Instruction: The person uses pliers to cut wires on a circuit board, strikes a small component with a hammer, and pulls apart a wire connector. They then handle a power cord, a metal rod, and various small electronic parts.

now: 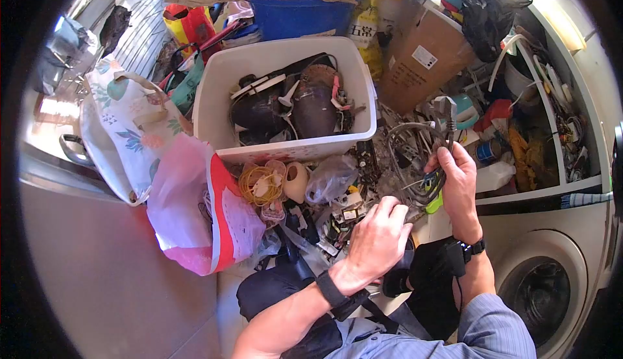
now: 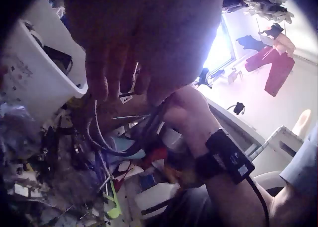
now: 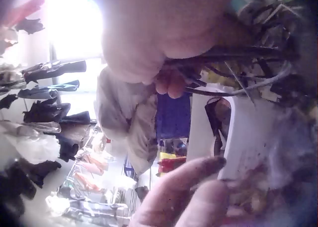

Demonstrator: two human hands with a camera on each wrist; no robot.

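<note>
My right hand (image 1: 459, 177) grips a looped dark cable (image 1: 391, 148) near the boxes, with a plug (image 1: 445, 109) standing up above the fingers. In the right wrist view, the right hand (image 3: 164, 33) has its fingers curled round the cable strands. My left hand (image 1: 378, 242) is just left of the coil, fingers loosely bent and apart, nothing visible held in them. The left wrist view shows the left hand (image 2: 144, 43) with its fingers hanging down in front of the cable (image 2: 119, 151); whether they touch it I cannot tell.
A white bin (image 1: 285, 148) holds dark bulky items. Small parts litter the floor below. A pink-and-red bag (image 1: 185, 210) stands left, a cardboard box (image 1: 425, 54) behind, shelves (image 1: 551, 125) and a washing machine (image 1: 542, 287) at right. A bright green item (image 1: 434, 203) lies under the cable.
</note>
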